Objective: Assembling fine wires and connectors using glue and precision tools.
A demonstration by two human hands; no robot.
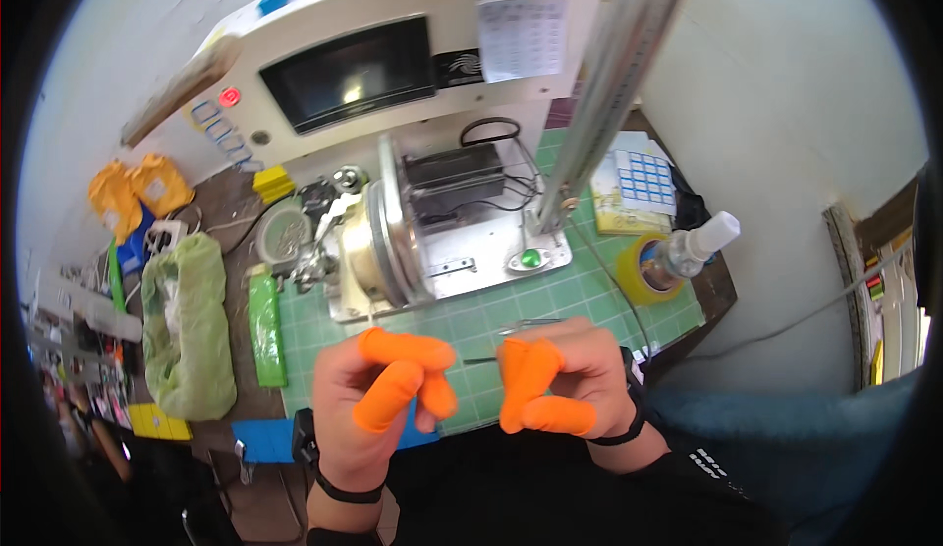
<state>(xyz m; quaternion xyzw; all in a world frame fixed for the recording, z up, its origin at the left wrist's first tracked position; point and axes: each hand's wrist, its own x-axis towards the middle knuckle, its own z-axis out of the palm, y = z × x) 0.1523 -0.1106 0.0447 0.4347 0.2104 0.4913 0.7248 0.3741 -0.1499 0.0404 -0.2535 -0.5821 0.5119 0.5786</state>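
Observation:
My left hand (378,384) and my right hand (565,379) are raised side by side over the front of a green cutting mat (462,322), a gap between them. Both wear orange finger cots. The left thumb and fingers are pinched together; anything between them is too small to make out. The right fingers are also closed in a pinch. A thin dark tip (479,360) shows beside them toward the left hand; I cannot tell if it is held or lies behind. Slim metal tweezers (530,323) lie just beyond the right hand, partly hidden by it.
Ahead stands a white winding machine (462,276) with a large wheel (393,227) and a dark screen (349,73). A tall metal post (619,84) rises right of it. A tape roll (643,276) holds a bottle (688,248). Green-covered box (187,325) and green packet (265,330) lie left.

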